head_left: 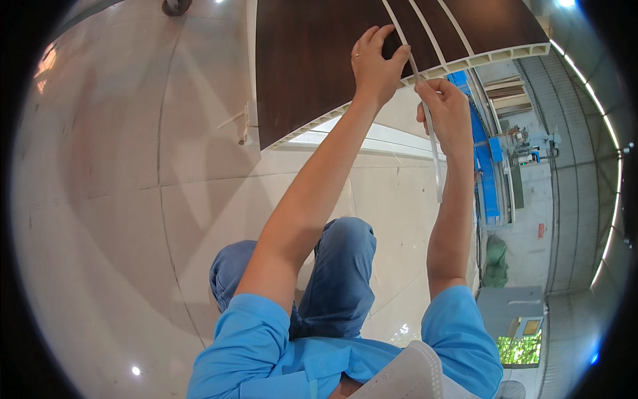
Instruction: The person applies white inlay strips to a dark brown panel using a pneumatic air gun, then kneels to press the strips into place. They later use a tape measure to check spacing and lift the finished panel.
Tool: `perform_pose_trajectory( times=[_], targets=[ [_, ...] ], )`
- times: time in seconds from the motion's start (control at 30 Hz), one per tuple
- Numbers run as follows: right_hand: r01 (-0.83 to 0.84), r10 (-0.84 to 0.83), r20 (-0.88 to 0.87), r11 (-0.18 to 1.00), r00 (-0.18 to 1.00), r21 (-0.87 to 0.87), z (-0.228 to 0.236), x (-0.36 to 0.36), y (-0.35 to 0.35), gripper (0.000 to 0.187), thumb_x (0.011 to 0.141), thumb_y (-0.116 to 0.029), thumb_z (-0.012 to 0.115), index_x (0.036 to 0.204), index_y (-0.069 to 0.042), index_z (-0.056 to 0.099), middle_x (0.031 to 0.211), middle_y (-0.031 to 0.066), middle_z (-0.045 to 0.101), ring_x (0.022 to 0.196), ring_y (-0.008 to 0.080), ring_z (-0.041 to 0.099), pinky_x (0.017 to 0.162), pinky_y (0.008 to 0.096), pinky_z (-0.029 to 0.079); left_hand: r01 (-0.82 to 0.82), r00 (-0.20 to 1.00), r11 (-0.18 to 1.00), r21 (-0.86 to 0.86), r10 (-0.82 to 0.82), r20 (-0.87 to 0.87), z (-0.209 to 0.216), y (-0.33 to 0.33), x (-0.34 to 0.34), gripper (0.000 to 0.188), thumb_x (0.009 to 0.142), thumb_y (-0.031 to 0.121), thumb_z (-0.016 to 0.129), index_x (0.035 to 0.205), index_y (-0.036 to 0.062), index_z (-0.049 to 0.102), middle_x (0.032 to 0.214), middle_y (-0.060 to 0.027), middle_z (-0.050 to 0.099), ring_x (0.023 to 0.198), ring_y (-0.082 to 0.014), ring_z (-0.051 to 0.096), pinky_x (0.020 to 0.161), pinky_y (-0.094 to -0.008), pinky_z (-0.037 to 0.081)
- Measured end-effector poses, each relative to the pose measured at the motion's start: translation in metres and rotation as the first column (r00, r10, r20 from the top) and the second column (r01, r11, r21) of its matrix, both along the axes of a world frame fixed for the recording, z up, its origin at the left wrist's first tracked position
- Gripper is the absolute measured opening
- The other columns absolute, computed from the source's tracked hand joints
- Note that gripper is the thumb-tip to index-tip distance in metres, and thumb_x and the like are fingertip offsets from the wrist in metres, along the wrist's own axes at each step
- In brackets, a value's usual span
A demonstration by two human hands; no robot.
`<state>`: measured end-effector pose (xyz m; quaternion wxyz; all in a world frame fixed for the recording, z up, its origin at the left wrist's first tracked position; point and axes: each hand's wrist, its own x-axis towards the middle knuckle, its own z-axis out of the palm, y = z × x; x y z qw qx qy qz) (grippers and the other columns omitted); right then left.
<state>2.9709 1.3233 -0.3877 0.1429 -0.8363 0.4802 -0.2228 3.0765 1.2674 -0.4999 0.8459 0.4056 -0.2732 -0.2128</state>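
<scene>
Pinching pale strip (434, 149): right fingers (439, 85); left fingers (380, 36) spread on dark panel (309, 63), top cut off.

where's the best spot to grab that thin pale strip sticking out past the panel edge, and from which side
Probably the free length of the pale strip below the right hand, pinched across its narrow width from the person's left. It is long and thin, this stretch extends beyond the dark panel, and the right forearm crowds its other side.

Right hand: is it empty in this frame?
No, the right hand pinches a thin pale strip near the edge of the dark panel.
</scene>
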Motion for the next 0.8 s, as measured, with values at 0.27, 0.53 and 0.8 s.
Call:
perform_pose_trajectory(
  times=[0.27,0.53,0.8],
  targets=[
    [-0.014,0.003,-0.058,0.981,0.998,-0.192,-0.005,0.015,-0.016,0.029,0.094,-0.024,0.066,0.083,0.002,0.072,0.059,0.0087,0.063,0.053,0.0141,0.058,0.053,0.0328,0.043,-0.023,0.999,1.000,0.014,0.022,0.044,0.002,0.000,0.003,0.053,0.092,0.039,0.068,0.137,0.0135,0.061,0.151,-0.0159,0.047,0.143,-0.0362,0.035,0.118,-0.0483,0.030],
    [0.021,-0.032,-0.057,0.981,0.998,-0.194,-0.006,0.014,-0.017,0.026,0.090,-0.023,0.067,0.084,0.001,0.074,0.068,0.0162,0.068,0.061,0.0270,0.067,0.061,0.0390,0.051,0.374,0.926,0.925,-0.064,-0.376,-0.024,0.001,0.017,0.019,0.072,0.091,0.032,0.073,0.154,0.0142,0.043,0.161,-0.0108,0.027,0.150,-0.0292,0.027,0.122,-0.0435,0.025],
    [0.064,-0.084,-0.077,0.971,0.993,-0.229,-0.018,0.017,-0.010,0.026,0.091,-0.024,0.063,0.082,-0.001,0.071,0.075,0.0166,0.070,0.073,0.0334,0.070,0.068,0.0441,0.054,0.529,0.840,0.829,-0.181,-0.542,-0.022,-0.011,0.023,0.024,0.088,0.085,0.032,0.076,0.160,0.0140,0.034,0.170,-0.0126,0.010,0.157,-0.0305,0.015,0.123,-0.0414,0.024]
  ],
)
